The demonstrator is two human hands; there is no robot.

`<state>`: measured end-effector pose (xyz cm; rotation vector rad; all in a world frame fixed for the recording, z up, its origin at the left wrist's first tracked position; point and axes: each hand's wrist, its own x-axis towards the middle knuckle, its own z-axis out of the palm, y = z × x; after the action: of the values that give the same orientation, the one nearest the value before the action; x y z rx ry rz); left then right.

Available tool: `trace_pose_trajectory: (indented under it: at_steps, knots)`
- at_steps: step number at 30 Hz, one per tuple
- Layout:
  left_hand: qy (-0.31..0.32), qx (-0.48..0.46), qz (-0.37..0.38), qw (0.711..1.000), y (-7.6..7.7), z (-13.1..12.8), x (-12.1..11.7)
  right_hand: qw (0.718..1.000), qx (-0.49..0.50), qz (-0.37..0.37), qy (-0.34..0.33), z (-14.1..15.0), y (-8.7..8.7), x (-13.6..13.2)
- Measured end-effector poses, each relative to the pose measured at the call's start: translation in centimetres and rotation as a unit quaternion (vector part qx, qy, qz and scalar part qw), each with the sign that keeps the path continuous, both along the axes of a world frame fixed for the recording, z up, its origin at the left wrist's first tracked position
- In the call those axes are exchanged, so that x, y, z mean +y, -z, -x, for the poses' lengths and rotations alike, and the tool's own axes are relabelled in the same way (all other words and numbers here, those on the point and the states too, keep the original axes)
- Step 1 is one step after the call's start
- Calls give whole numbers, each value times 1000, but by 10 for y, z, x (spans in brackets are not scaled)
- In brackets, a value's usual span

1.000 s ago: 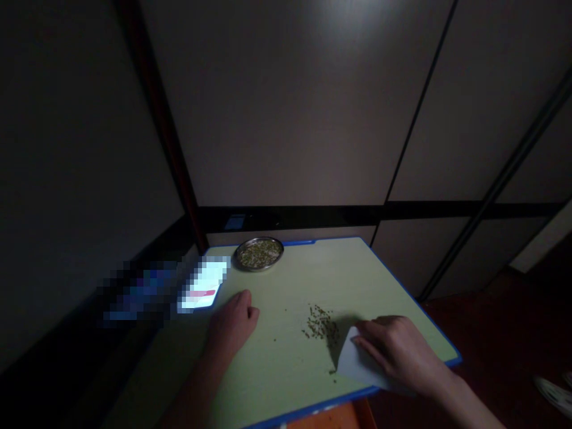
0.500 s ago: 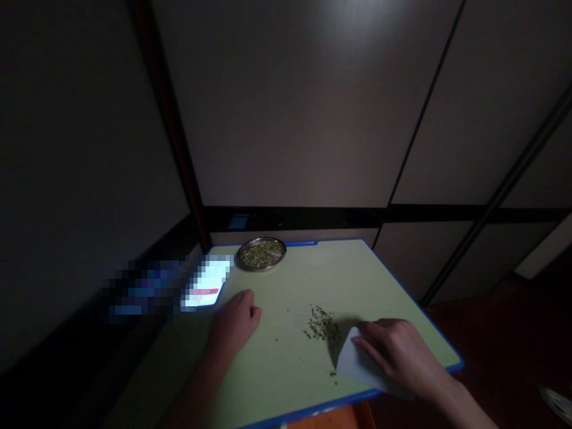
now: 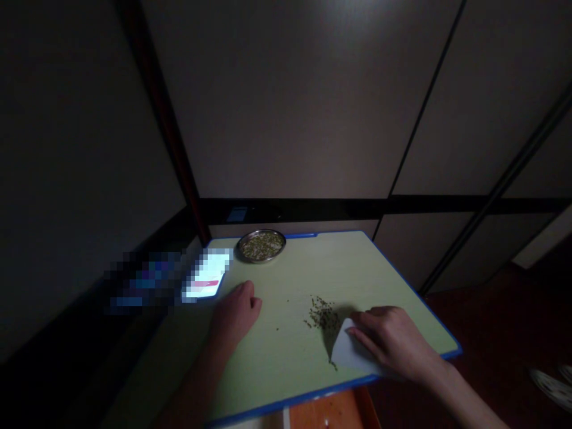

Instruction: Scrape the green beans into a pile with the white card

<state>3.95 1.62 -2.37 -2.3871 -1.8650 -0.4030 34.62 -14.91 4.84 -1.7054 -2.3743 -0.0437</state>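
My right hand (image 3: 388,339) is closed on a white card or stiff sheet of paper (image 3: 351,350), tilted with its left edge down at the tabletop. Just left of that edge lies a loose scatter of small brownish-green grains (image 3: 322,313), with a few more by the card's lower corner. My left hand (image 3: 236,313) rests on the pale green table (image 3: 286,381) as a loose fist; whether anything is inside cannot be seen. Farther back stands a round metal dish (image 3: 262,245) holding green and whitish bits.
Beside my left hand a lit phone-like screen (image 3: 208,275), pixelated, lies at the table's left side. The table has a blue rim (image 3: 415,292). Below its front edge is an orange drawer or box (image 3: 330,411). Cabinet panels (image 3: 290,119) rise behind. Pale shoes (image 3: 552,384) appear at lower right.
My right hand and the card have shifted slightly left, toward the grains. My left hand stays in place. The whole view has tipped a little, so the table sits higher.
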Motion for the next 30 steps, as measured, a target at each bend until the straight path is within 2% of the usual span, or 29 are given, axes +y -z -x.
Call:
trace_pose_trajectory:
  at_steps: [15,23,30]
  knots:
    - [-5,-3,-2,1000,0,0,-1,998,-17,-23,-50,18,-5,12]
    - [-16,-1,31,999,-8,-3,-4,996,-11,-46,-82,21,-4,17]
    - [-5,0,15,1000,-6,-2,-2,997,-22,-36,-70,18,1,16]
